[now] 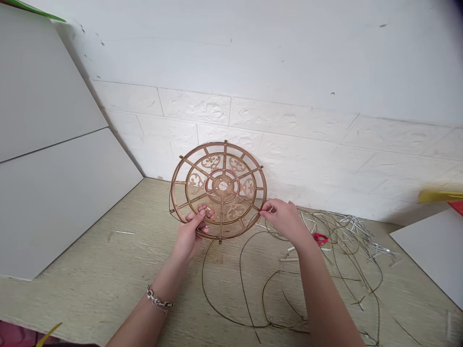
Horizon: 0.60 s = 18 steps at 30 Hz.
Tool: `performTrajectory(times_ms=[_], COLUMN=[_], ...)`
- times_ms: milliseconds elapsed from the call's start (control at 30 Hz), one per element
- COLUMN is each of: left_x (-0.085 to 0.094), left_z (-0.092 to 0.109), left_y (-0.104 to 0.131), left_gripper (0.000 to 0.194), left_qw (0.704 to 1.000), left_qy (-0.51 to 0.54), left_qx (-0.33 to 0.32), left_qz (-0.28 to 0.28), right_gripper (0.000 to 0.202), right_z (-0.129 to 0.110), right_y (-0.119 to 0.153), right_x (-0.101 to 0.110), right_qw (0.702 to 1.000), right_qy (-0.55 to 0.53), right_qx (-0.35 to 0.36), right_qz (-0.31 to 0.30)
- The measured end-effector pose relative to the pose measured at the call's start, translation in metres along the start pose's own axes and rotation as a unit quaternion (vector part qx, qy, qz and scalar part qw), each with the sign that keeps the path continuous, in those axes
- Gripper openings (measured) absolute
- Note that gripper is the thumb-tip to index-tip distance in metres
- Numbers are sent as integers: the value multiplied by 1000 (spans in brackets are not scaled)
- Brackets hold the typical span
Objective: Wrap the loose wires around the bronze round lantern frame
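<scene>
I could pass low over the left side of the tabletop (90,284), up to the white panel (65,207); the round openwork frame (223,194) blocks the middle, tangled wires (336,238) the right side.

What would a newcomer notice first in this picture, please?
Probably the round gold-brown frame near the centre, gripped at lower left by the left hand, with the right hand at its right rim. Next might come the tangled wires on the tabletop at right.

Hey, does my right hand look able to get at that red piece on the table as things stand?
Probably yes: the red piece lies close beside the right forearm, though loose wires tangle around it and the right hand is busy at the round frame.
</scene>
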<state>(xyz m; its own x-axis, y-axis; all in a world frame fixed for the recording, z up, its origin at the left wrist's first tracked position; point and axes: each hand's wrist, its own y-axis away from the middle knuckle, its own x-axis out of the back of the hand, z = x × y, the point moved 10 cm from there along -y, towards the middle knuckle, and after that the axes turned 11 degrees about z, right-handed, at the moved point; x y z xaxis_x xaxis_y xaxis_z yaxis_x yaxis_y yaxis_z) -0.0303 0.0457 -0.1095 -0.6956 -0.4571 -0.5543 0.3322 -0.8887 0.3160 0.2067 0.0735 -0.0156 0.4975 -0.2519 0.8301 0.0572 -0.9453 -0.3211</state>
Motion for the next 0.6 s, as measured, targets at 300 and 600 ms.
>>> performTrajectory(times_ms=[300,600], left_x=[-1,0], left_z=[1,0], left_y=[0,1], left_gripper=[18,21], left_qw=[1000,1000], left_qy=[0,-9], left_qx=[-6,-11], left_qz=[-3,-6], right_gripper=[27,40], right_z=[12,15], right_y=[5,6], right_x=[4,-5], right_qw=[993,993], right_qy=[59,48], right_qx=[-99,-107], right_qz=[25,-6])
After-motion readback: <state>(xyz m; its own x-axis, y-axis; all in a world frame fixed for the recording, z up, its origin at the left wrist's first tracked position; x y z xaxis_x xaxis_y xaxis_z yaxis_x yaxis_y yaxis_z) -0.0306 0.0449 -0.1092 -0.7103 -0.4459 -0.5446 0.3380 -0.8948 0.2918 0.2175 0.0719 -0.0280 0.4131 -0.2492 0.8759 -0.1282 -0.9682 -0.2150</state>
